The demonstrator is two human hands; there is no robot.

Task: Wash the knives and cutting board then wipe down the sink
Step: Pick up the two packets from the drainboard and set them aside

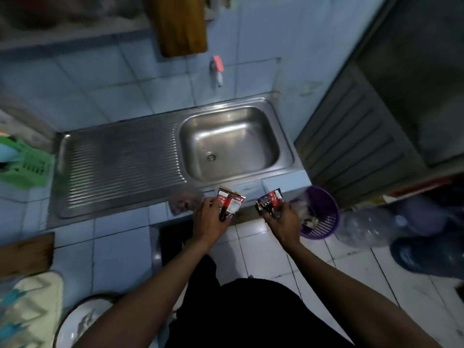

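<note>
Head view: both hands gripping sachets, left hand (211, 217) fingers clamped on one (229, 202), right hand (282, 218) on another (271, 200). Sink (229, 144) bare, board (179, 23) hung above, knives unseen. Probably clearing litter; next, binning into basket (324, 212).

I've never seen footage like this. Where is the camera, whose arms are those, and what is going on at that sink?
No machine here: the single picture comes from a camera worn on a person's head, looking down at their own arms. The left hand grips a small red packet; the right hand grips a similar dark packet. Ahead lies a steel sink with a ribbed drainboard and a wall tap. A purple basket sits on the floor at right, a green basket at left.
</note>
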